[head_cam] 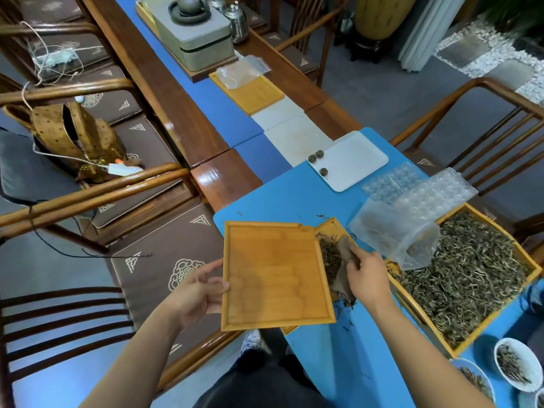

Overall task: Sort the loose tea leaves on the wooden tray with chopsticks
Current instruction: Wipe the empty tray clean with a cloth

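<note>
My left hand (197,293): low centre-left of the frame, fingers closed on the left edge of an empty wooden tray (275,275), thumb on its top face; I hold it tilted, lifted over the edge of the tabletop (294,189).
My right hand (368,273): just right of that tray, clamped around a brownish cloth (343,267) that hangs down and touches a heap of dark tea.
Dark tea leaves (328,253): piled on a second wooden tray (331,226), mostly hidden beneath the one I hold; only its upper corner and a bit of its lower edge show.
Stray leaves (344,315): a few scattered on the blue surface below my right hand.
Bowls (515,363): white, lower right corner, holding tea leaves.
Big tray (535,267): right of the frame, filled with pale green-grey loose tea (471,275).
Plastic bag (394,234): clear, lying across the upper left end of the big tray.
Blister sheets (418,187): clear plastic moulds, above the bag.
White tray (353,160): further up, with three small dark tea balls (316,156) at its left end.
Far tray (250,92): upper middle, wooden, with a clear bag on it.
Chopsticks: I cannot see any.
</note>
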